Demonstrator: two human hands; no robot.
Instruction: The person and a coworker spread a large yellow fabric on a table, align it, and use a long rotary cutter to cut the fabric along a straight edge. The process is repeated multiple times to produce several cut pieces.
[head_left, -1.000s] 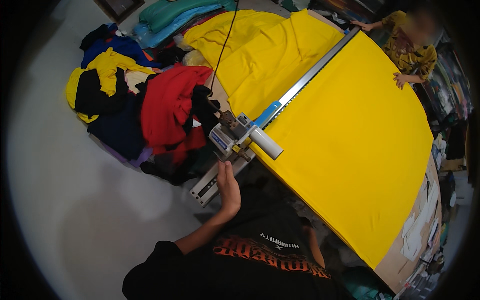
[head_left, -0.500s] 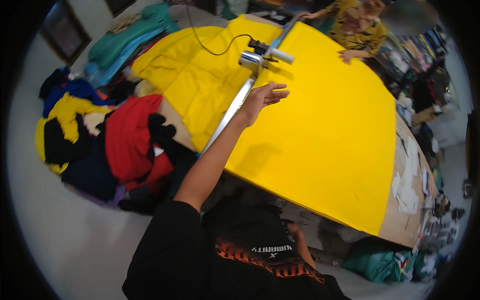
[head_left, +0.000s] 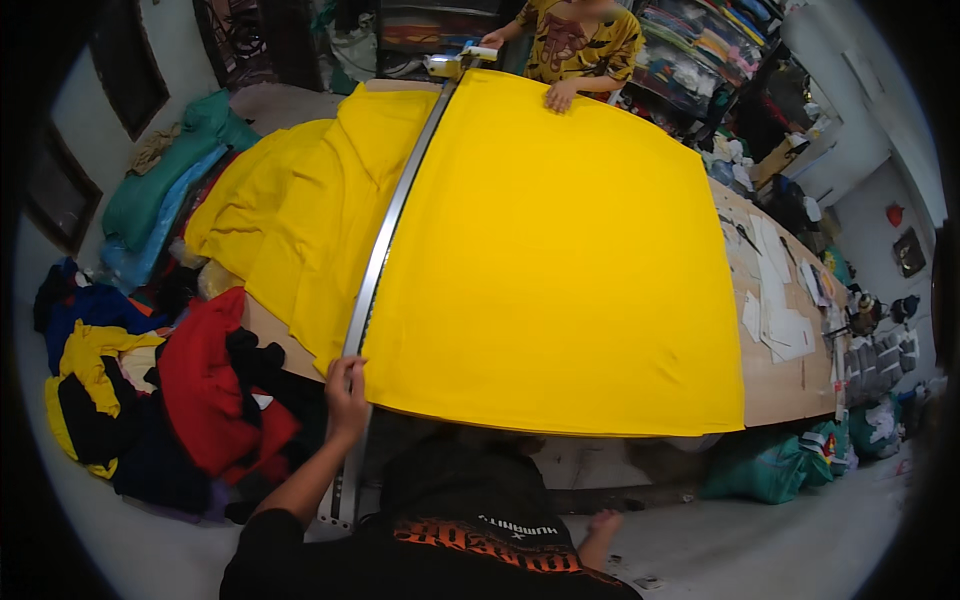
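Note:
My left hand (head_left: 347, 398) is closed on the metal rail (head_left: 393, 240) near its close end. The rail runs across a table covered in layered yellow fabric (head_left: 550, 260), smooth on the right and rumpled (head_left: 270, 210) on the left. At the rail's far end sits a cutting machine (head_left: 448, 64), with a co-worker's hand (head_left: 492, 40) at it; that person's other hand (head_left: 560, 96) rests on the fabric's far edge. My right hand (head_left: 603, 523) hangs low beside my body, fingers loosely apart, apparently empty.
A mixed garment pile (head_left: 205, 380) lies at left, with green and blue bundles (head_left: 165, 200) behind. Paper pattern pieces (head_left: 775, 320) lie on the bare board (head_left: 815, 385) at right. Green sacks (head_left: 755, 470) sit under the table's right end. Shelves of fabrics (head_left: 700, 45) stand behind the co-worker.
The machine has travelled along the rail from beside my left hand to the far end. My left hand, lifted above the fabric a moment ago, now grips the near rail. The view has shifted.

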